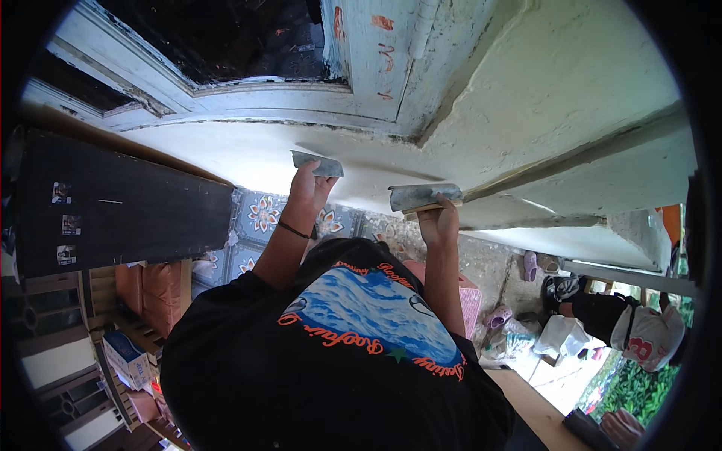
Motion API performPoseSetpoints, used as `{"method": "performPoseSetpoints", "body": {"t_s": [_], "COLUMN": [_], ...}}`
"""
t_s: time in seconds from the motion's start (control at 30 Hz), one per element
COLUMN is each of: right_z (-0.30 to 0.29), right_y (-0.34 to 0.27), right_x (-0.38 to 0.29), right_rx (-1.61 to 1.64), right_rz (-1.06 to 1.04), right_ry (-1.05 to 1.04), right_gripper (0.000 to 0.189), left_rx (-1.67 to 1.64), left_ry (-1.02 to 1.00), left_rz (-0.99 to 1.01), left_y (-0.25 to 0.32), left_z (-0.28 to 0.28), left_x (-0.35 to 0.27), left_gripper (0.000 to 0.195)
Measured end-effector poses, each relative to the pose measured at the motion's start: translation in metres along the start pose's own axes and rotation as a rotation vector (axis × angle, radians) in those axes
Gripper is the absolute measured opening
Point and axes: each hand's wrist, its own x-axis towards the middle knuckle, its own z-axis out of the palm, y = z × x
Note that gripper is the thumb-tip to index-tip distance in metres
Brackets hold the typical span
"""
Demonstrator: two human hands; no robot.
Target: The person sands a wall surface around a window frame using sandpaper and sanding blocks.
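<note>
My left hand (313,189) grips a thin grey metal plate (322,164), slightly curved, with the thumb on its face. It is held up near the pale plastered wall (254,149), below the window frame (271,101). To the right, my right hand (441,221) holds a grey metal plastering trowel (420,197). A light wooden strip, perhaps its handle, shows along the trowel's lower edge. Both tools look smeared with grey. Shadows fall on the wall beside them; I cannot tell whether either tool touches it.
A black cabinet (124,197) stands left, above flower-patterned tiles (262,214). A ledge (575,152) crosses the wall at right. Near my right arm is a pink plastic stool (471,304). Clogs (530,266) and plastic bags (510,341) lie right, near another person (648,335).
</note>
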Motion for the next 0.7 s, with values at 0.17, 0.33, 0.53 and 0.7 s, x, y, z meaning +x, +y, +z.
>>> {"method": "performPoseSetpoints", "body": {"t_s": [0.17,0.33,0.53,0.7], "right_z": [0.011,0.05,0.057,0.06], "right_y": [0.03,0.055,0.07,0.086], "right_x": [0.022,0.021,0.034,0.049], "right_rx": [0.016,-0.018,-0.06,-0.049], "right_rz": [0.118,0.157,0.161,0.118], "right_ry": [0.013,-0.01,0.016,0.085], "right_gripper": [0.021,0.025,0.026,0.029], "left_rx": [0.011,-0.049,-0.112,-0.139], "left_ry": [-0.018,-0.092,0.115,0.146], "left_rz": [-0.085,-0.04,0.032,0.016], "left_y": [0.002,0.039,0.082,0.108], "left_z": [0.011,0.0,-0.031,-0.041], "left_x": [0.009,-0.001,0.01,0.033], "left_gripper": [0.029,0.028,0.028,0.029]}}
